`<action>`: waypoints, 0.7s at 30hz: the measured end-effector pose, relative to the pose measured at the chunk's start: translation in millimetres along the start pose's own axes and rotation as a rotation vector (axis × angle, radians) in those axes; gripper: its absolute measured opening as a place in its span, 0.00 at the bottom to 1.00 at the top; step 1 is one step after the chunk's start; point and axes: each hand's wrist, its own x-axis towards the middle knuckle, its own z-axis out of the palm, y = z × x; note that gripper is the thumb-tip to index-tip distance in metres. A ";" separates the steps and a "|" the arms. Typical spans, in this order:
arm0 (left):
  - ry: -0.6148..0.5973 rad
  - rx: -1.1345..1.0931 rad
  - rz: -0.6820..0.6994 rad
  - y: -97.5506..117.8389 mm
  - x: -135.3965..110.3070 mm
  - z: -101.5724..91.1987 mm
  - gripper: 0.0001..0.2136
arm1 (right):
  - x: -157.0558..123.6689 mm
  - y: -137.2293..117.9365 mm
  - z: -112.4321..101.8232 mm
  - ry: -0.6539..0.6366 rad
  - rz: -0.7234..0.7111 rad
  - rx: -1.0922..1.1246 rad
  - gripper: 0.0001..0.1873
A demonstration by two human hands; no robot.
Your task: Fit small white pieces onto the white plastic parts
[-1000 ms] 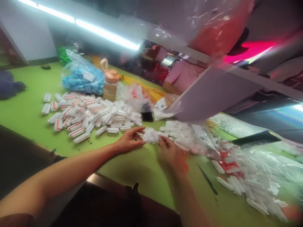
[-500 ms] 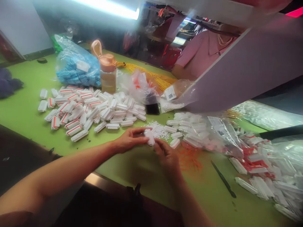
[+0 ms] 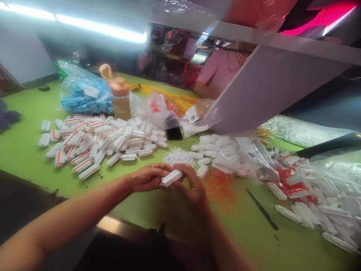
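A small white plastic casing (image 3: 172,178), oblong and ridged, is held between my two hands near the table's front edge. My left hand (image 3: 149,177) has its fingers closed on the left end. The thumb and fingers of my right hand (image 3: 193,184) pinch the right end. Just beyond the hands lies a heap of tiny white pieces (image 3: 179,156). Orange strips (image 3: 221,187) are scattered to the right of my right hand. To the left spreads a large pile of similar white casings (image 3: 98,139), some with an orange stripe.
Behind the pile stand a bottle (image 3: 120,99) and a bag of blue pieces (image 3: 84,94). A phone (image 3: 174,132) lies mid-table. A dark pointed tool (image 3: 262,209) rests at the right, near white and red parts (image 3: 299,188). A person in pink (image 3: 220,69) is across the table.
The white casing has turned from steeply tilted to lying nearly lengthwise between my hands. My right hand has come up around its right end. The camera view has shifted.
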 end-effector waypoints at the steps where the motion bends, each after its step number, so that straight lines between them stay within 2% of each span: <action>1: 0.002 0.002 -0.009 -0.5 0.5 -0.1 0.13 | 0.4 -0.2 -0.1 0.028 -0.008 -0.005 0.18; 4: 0.072 0.018 -0.010 -1.7 1.8 1.4 0.12 | 2.1 -1.1 -0.6 0.083 -0.009 -0.030 0.15; 7: 0.151 0.086 0.043 -1.1 0.2 3.2 0.16 | 3.2 -1.8 0.9 0.129 -0.007 -0.097 0.14; 11: 0.084 0.252 0.036 3.4 -3.6 -3.4 0.23 | 4.8 0.1 -1.1 0.073 -0.069 -0.205 0.15; 14: 0.148 0.331 0.077 8.4 -3.0 -11.2 0.20 | 8.7 7.4 -16.1 0.069 -0.063 -0.331 0.17; 17: 0.256 0.359 0.098 13.2 -0.9 -14.5 0.19 | 13.9 20.2 -40.4 0.131 0.073 -0.552 0.17; 18: 0.280 0.367 0.097 14.4 -0.4 -14.6 0.19 | 15.2 24.7 -48.3 0.103 0.120 -0.638 0.16; 21: 0.319 0.379 0.111 16.3 0.2 -15.1 0.20 | 16.4 34.3 -65.8 -0.092 0.232 -0.837 0.11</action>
